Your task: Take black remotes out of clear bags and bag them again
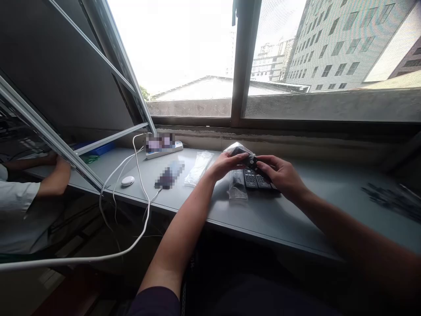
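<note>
Left hand (226, 164), fingers closed, and right hand (283, 174), thumb and fingers pinching, hold 1 dark remote (251, 162) between them; clear bag (237, 147) at the left hand. Other remotes (251, 180) lie below. Steady, light grip advisable.

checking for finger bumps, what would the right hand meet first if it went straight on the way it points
Beyond the dark remote it is touching, the right hand would probably meet the left hand first; depth is unclear from this one view.

The remote (250, 164) is black (bar white marks (252, 162)), the tabletop (223, 213) grey, the cable (82, 260) white.
</note>
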The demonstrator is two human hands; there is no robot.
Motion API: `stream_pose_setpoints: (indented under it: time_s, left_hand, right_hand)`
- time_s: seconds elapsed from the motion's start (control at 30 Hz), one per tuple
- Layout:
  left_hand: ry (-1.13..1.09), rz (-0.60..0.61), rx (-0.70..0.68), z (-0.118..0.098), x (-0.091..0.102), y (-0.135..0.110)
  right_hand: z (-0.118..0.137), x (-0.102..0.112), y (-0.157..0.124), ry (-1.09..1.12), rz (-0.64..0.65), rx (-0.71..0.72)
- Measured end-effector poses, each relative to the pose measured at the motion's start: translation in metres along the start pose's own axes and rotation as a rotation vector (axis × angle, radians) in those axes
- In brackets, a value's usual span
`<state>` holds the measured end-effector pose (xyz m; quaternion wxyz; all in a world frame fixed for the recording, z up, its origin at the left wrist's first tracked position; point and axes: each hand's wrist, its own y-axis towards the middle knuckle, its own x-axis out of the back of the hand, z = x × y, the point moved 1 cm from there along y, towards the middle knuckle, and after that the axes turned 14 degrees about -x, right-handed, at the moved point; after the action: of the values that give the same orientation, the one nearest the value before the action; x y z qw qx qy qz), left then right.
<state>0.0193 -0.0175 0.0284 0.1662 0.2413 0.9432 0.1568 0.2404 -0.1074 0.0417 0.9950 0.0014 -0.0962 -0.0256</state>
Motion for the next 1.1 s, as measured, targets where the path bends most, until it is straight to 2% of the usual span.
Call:
stream_pose_setpoints:
  time_s: [0.17, 0.3, 0.37, 0.43, 0.57, 0.67, 0.77, 0.97, 1.03, 1.1]
  left_hand:
    - [-0.041, -0.07, -0.037, 0.002, 0.002, 0.006]
    - [-0.115, -0.297, -0.072, 0.006, 0.013, 0.013]
    - [-0.123, -0.362, -0.078, 0.007, 0.015, 0.014]
    - [-0.098, -0.311, -0.079, 0.006, 0.014, 0.012]
    - [-0.023, -0.077, -0.031, 0.003, 0.002, 0.005]
    - [0.005, -0.012, 0.015, 0.003, -0.002, 0.002]
    - [-0.012, -0.069, -0.01, 0.003, 0.002, 0.004]
    - [-0.068, -0.334, -0.093, 0.006, 0.015, 0.014]
    - [-0.079, -0.351, -0.1, 0.008, 0.016, 0.014]
    - [-0.077, -0.312, -0.1, 0.009, 0.014, 0.013]
  right_hand:
    - [0.003, 0.0, -0.001, 0.028, -0.026, 0.025]
    - [0.004, 0.002, -0.001, 0.041, -0.053, 0.015]
    - [0.003, 0.003, 0.0, 0.047, -0.061, 0.005]
    - [0.001, 0.004, 0.001, 0.034, -0.056, 0.01]
    - [-0.003, 0.003, 0.004, 0.016, -0.037, 0.031]
    - [-0.004, 0.001, 0.004, 0.022, -0.02, 0.012]
    - [-0.001, 0.001, 0.002, 0.043, -0.003, 0.004]
    - [-0.004, 0.005, 0.011, 0.182, -0.012, -0.017]
    - [-0.007, 0.006, 0.015, 0.237, -0.008, -0.041]
    - [-0.009, 0.006, 0.018, 0.269, -0.014, -0.056]
